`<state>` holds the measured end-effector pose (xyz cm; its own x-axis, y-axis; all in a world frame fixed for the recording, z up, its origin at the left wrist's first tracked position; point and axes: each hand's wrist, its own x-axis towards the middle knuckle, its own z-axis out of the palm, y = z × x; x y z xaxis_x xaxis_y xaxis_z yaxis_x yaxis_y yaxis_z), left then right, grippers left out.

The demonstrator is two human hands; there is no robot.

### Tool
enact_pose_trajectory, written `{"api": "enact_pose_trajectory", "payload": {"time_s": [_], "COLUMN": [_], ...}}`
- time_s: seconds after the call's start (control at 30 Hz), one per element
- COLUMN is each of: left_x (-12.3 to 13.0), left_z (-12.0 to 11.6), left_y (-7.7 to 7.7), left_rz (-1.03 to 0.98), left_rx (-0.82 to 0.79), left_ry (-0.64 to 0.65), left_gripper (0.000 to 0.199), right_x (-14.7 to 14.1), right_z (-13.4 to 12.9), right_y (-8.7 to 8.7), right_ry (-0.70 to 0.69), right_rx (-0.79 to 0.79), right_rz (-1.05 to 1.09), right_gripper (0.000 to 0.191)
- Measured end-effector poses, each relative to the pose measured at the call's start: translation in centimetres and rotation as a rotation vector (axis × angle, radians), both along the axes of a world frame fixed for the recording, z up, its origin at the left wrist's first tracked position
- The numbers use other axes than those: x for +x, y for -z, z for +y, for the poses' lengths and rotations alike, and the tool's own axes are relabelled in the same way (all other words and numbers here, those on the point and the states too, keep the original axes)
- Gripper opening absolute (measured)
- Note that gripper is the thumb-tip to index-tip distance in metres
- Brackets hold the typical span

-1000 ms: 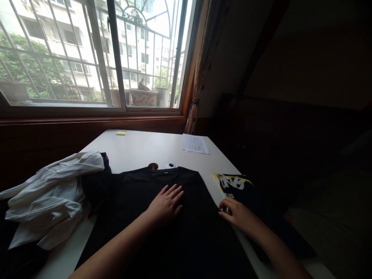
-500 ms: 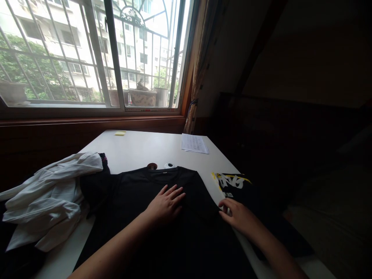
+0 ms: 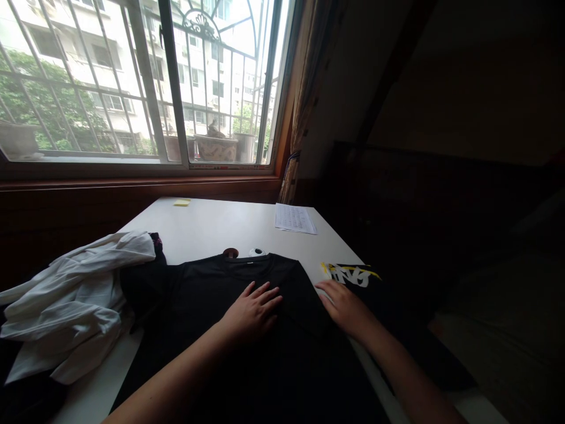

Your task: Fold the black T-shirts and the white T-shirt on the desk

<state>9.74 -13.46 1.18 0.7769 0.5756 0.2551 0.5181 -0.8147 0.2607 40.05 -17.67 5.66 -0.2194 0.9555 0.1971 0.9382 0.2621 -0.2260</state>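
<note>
A black T-shirt point(image 3: 198, 330) lies spread on the white table point(image 3: 229, 224), its neckline toward the window. On the shirt's chest my left hand point(image 3: 251, 309) rests flat, fingers spread, holding nothing. My right hand point(image 3: 344, 306) is at the outer edge of the right sleeve, with thumb and fingers apart and the fingertips touching or just above the fabric. Beside it, a dark garment with a white and yellow print point(image 3: 353, 275) hangs over the table's right side, partly behind my right arm.
To the left lies a heap of crumpled white cloth point(image 3: 97, 282) with dark fabric. Past the neckline are a brown ring-shaped item point(image 3: 230, 252) and a small white object point(image 3: 256, 252). Papers point(image 3: 295, 219) and a yellow pad point(image 3: 182, 202) lie near the far edge, below the barred window.
My right hand has moved up and left along the sleeve edge, its fingers going from curled at the sleeve's corner to more stretched out. My left hand stays in place.
</note>
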Motion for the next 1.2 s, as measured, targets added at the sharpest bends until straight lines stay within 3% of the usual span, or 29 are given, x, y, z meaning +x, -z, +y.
{"api": "enact_pose_trajectory", "payload": {"time_s": [0.1, 0.2, 0.37, 0.77, 1.2], "left_x": [0.0, -0.1, 0.1, -2.0, 0.1], "left_z": [0.1, 0.1, -0.1, 2.5, 1.8], "left_y": [0.3, 0.3, 0.6, 1.4, 1.5], "left_rz": [0.003, 0.011, 0.015, 0.122, 0.098], "left_rx": [0.008, 0.017, 0.041, 0.014, 0.023], "left_ry": [0.001, -0.002, -0.074, -0.419, -0.454], "left_gripper": [0.052, 0.053, 0.057, 0.068, 0.067], "right_x": [-3.2, -5.9, -7.2, -6.4, -4.7], "right_z": [2.4, 4.7, 6.9, 6.8, 6.0], "right_y": [1.8, 3.7, 5.4, 5.8, 5.6], "right_ry": [-0.018, 0.048, 0.124, 0.137, 0.153], "right_rx": [-0.048, -0.162, -0.123, -0.133, -0.137], "right_rz": [-0.053, -0.100, -0.134, -0.151, -0.133], "right_gripper": [0.056, 0.074, 0.078, 0.081, 0.079]}}
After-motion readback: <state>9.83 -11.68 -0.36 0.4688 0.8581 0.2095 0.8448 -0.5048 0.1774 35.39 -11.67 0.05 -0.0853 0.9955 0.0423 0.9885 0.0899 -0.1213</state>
